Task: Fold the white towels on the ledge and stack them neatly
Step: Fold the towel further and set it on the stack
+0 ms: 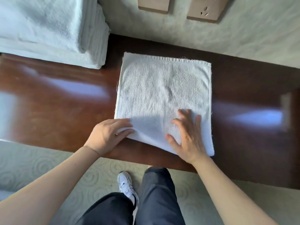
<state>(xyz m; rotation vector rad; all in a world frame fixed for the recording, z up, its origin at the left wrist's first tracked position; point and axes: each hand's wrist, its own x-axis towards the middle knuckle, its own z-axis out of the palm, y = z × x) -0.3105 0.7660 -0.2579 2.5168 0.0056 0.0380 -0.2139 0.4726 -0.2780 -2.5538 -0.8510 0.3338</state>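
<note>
A stack of folded towels (48, 31) sits at the far left of the ledge (53, 101), cut off by the frame, with bare wood just right of it. The left hand (107, 135) pinches the near-left corner of the white towel (164, 95), lifting it. The right hand (188, 137), blurred, lies spread flat on the near edge. Bare wood continues right.

Wooden ledge (65, 111) under towel (162, 88), stack (48, 30)

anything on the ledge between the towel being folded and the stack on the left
Nothing visible. The left hand pinches the towel's near left corner and the right hand lies flat on it. Only a bare strip of ledge separates the towel from the stack at the far left.
</note>
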